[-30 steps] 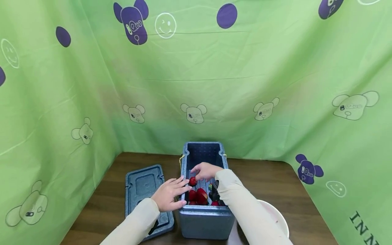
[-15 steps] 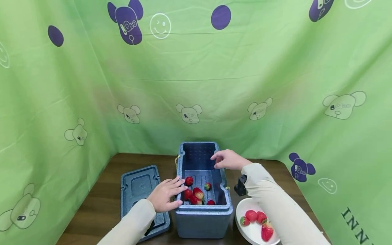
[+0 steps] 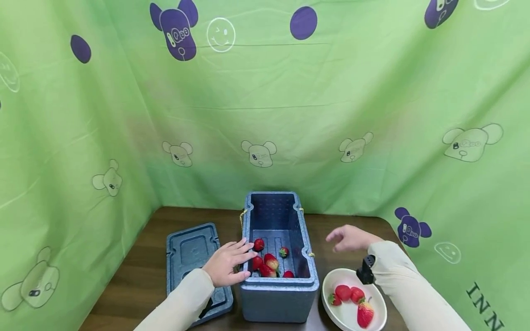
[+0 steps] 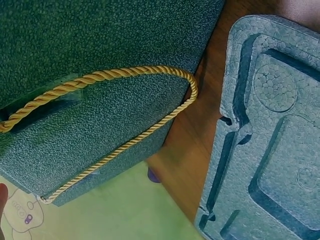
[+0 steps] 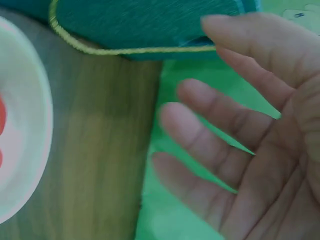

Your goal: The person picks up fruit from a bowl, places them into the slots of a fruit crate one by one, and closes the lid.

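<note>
A blue-grey foam box stands uncovered, with several strawberries on its floor towards the near end. My left hand rests on the box's left rim, fingers extended over the edge. To the right of the box, my right hand hovers over the table with nothing in it; the right wrist view shows its palm bare and its fingers loosely spread. In front of that hand sits a white bowl holding several strawberries.
The box's foam lid lies on the wooden table, left of the box and partly under my left forearm. A yellow rope hangs along the box's side. Green patterned cloth closes off the back and sides.
My right hand has risen out of the box, passed over its right side and moved right to above the table behind the bowl. My left hand stays on the rim.
</note>
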`<state>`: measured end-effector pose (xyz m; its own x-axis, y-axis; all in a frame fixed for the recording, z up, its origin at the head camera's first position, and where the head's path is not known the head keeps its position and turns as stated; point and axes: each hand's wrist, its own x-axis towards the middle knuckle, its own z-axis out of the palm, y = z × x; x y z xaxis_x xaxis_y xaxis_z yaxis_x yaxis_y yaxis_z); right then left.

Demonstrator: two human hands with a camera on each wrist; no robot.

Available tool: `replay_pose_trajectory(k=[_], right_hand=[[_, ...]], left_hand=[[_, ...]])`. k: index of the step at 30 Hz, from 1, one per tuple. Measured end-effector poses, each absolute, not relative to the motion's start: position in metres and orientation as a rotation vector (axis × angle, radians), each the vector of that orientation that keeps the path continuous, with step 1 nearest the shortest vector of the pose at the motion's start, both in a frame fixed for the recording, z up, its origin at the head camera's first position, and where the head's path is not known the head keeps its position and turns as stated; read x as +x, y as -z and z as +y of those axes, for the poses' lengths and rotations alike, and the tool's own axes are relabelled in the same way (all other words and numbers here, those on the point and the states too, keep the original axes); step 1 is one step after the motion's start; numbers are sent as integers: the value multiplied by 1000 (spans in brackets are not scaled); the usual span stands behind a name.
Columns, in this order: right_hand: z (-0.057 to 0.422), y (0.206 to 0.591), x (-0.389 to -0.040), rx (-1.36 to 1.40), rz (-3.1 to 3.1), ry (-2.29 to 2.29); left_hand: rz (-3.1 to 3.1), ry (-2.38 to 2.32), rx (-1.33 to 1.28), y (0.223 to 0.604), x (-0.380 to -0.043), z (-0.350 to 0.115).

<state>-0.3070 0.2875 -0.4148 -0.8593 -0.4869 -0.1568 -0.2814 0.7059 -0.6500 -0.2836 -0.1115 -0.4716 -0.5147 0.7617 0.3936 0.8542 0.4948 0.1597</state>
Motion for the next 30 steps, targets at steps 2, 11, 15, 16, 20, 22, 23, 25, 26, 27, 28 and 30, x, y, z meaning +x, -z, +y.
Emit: replay_pose_trajectory(k=[2, 11, 15, 16, 20, 22, 23, 25, 26, 27, 28, 30], right_hand=[[295, 421, -298, -526, 2522, 955], [315, 461, -270, -152, 2362, 1064], [317, 485, -261, -89, 2382, 998], [317, 491, -260, -73, 2388, 988], [314, 513, -255, 1, 2429, 956], [312, 520, -253, 10, 2435, 990], [312, 524, -252, -13, 2433, 1014], [312, 530, -252, -81, 2394, 1095], [313, 532, -251, -119, 2365, 1137], [313, 535, -251, -153, 2334, 1179], [314, 537, -251, -177, 2301, 1220], [314, 543, -250, -198, 2274, 1272]], left_hand=[[-2465, 481, -1383, 471, -283, -110], [-2464, 473, -1372, 468, -283, -109], [-2449, 486, -1370, 468, -283, -108], [-2447, 485, -1369, 469, -283, -108], [-2439, 500, -1353, 472, -283, -108], [-2433, 504, -1344, 473, -283, -109], [-2431, 506, -1339, 473, -283, -109], [-2424, 505, -1329, 474, -283, -110], [-2421, 505, -1326, 475, -283, -110], [-2417, 506, -1322, 475, -283, -111], [-2416, 506, -1319, 476, -283, -111], [-2416, 515, -1315, 475, -283, -111]])
